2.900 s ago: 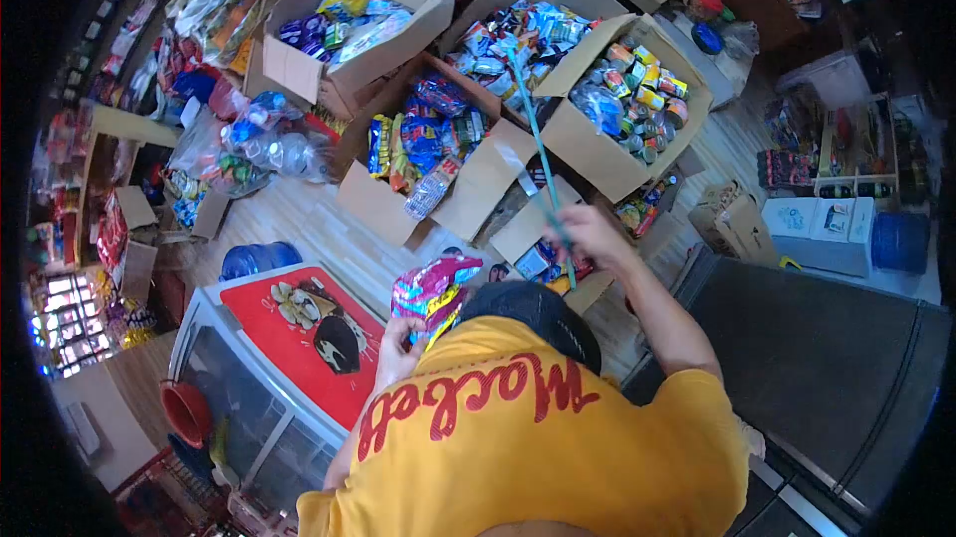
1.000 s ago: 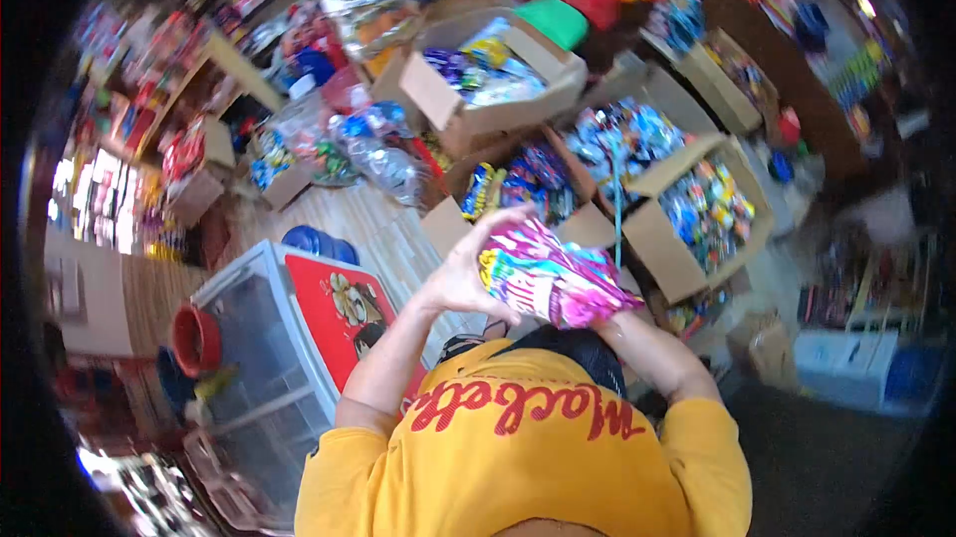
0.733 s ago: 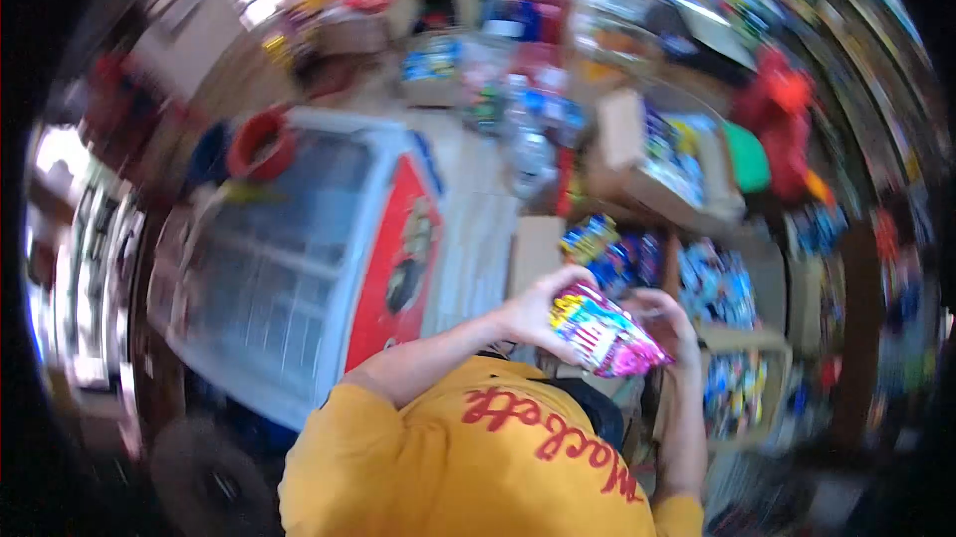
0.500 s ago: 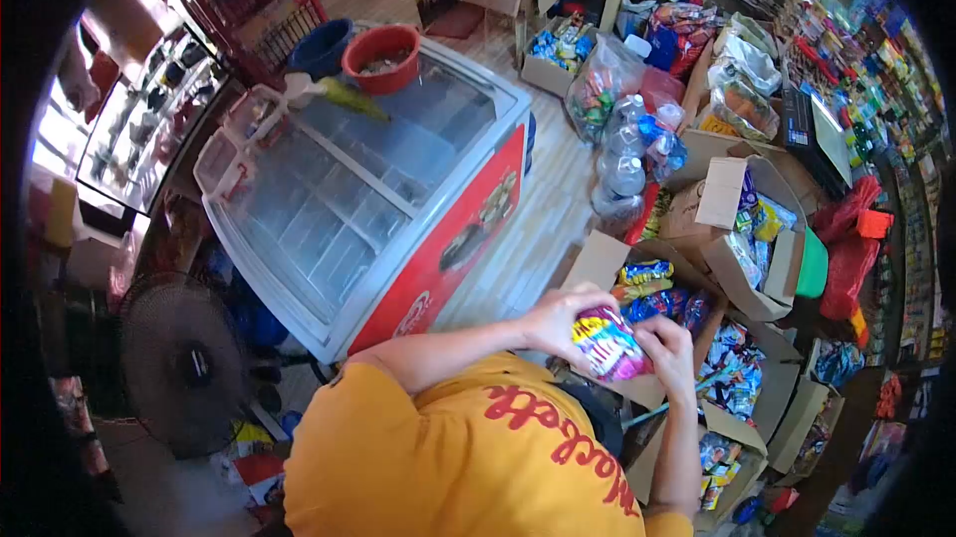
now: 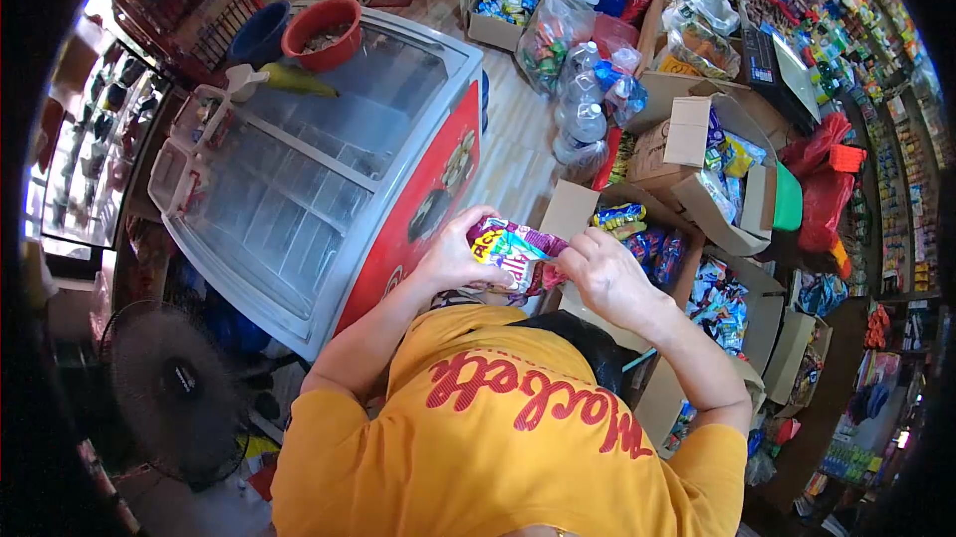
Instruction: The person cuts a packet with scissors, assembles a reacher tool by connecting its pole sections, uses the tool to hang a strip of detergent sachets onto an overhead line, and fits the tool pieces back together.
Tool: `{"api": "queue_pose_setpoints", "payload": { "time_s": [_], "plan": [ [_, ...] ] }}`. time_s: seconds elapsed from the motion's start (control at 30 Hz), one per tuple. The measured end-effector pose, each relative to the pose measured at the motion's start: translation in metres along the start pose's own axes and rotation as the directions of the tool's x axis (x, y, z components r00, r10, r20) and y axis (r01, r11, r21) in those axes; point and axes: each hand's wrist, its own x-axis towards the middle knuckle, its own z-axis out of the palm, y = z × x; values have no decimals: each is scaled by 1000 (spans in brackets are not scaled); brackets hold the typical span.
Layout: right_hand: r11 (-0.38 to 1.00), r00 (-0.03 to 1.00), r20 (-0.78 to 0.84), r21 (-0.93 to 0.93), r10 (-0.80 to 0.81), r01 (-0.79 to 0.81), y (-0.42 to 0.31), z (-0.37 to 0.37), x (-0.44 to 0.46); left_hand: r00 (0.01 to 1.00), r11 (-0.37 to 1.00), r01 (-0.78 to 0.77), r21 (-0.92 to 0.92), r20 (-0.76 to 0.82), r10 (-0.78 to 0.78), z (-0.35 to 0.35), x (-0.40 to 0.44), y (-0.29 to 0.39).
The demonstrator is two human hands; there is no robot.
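Clamping a shiny packet [image 5: 510, 250] between fingers of my left hand [image 5: 450, 260], I pinch its end with my right hand [image 5: 609, 280], any opening unclear.

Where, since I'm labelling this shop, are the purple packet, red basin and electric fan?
Purple packet [image 5: 508, 251]: head view, printed side.
Red basin [image 5: 337, 58]: head view, outer wall.
Electric fan [image 5: 164, 393]: head view, grille.
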Motion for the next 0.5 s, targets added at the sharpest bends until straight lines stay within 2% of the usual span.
{"api": "queue_pose_setpoints", "payload": {
  "time_s": [0.23,0.33,0.4,0.5],
  "plan": [
    [988,995,73,-135,-71,81,-10,1,-6,985,973,137,-187,132,-113,-3,17,-22],
    [995,998,50,-84,-46,50,-10,10,-15,973,943,209,-260,151,-174,2,25,-35],
    [998,996,76,-54,-37,41,-8,13,-20,954,878,294,-377,170,-246,4,30,-36],
    [1000,995,96,-12,1,0,-7,24,-25,949,891,305,-337,185,-255,10,36,-49]
  ]
}}
